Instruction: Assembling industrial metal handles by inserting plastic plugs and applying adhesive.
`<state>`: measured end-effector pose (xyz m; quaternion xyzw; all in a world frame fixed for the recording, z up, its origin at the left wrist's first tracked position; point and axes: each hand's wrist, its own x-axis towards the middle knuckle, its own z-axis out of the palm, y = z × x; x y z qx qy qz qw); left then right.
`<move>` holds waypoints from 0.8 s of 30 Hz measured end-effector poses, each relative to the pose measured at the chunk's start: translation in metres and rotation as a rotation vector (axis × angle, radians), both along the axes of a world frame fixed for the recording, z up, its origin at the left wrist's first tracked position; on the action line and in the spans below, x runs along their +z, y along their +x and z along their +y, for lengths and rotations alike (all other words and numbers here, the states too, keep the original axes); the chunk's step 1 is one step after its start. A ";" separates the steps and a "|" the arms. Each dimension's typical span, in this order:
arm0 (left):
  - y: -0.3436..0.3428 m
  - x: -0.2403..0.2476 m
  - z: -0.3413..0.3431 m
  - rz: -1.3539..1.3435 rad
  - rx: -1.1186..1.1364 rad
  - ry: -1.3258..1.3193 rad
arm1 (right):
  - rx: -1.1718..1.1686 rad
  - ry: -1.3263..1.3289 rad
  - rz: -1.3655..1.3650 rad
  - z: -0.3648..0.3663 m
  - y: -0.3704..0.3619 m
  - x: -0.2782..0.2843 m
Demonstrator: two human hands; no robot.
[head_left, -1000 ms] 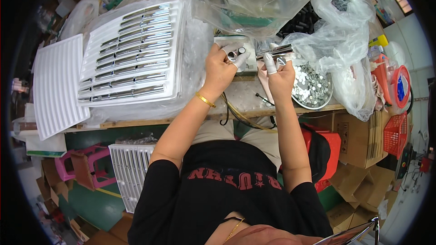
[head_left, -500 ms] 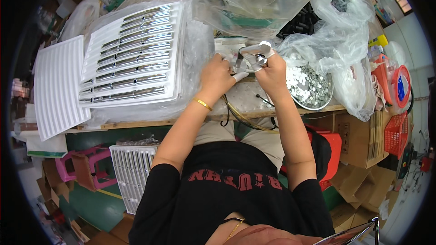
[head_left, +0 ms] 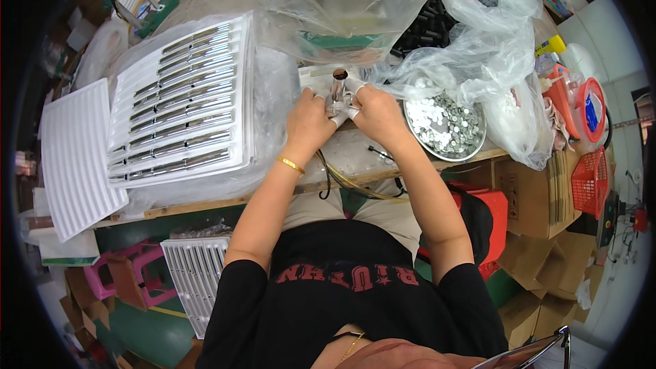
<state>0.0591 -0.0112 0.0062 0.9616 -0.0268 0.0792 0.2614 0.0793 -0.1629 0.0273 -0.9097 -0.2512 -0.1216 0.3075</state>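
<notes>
A shiny chrome tube (head_left: 338,87) stands roughly upright between my hands at the work spot, its dark round end facing up. My left hand (head_left: 312,121) closes on its left side, and my right hand (head_left: 376,115) grips it from the right. White finger covers sit on several of my fingertips. The lower part of the tube is hidden by my fingers. To the left lies a white ribbed tray (head_left: 239,96) with several chrome tubes (head_left: 184,102) in rows. Right of my hands is a round metal dish (head_left: 480,138) of small shiny discs (head_left: 444,123).
A clear plastic sheet (head_left: 355,0) rises behind my hands. Crumpled plastic bags (head_left: 506,82) and black parts (head_left: 427,27) lie to the right. A second ribbed sheet (head_left: 78,157) leans at the left. Cables (head_left: 348,174) cross the table's front edge.
My right hand has lowered and come closer to my left. The chrome piece has turned from slanted to upright between them. The whole view has shifted slightly.
</notes>
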 end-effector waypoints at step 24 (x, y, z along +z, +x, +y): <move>0.000 0.000 0.000 -0.045 -0.038 0.002 | -0.385 -0.586 -0.021 -0.075 0.155 -0.045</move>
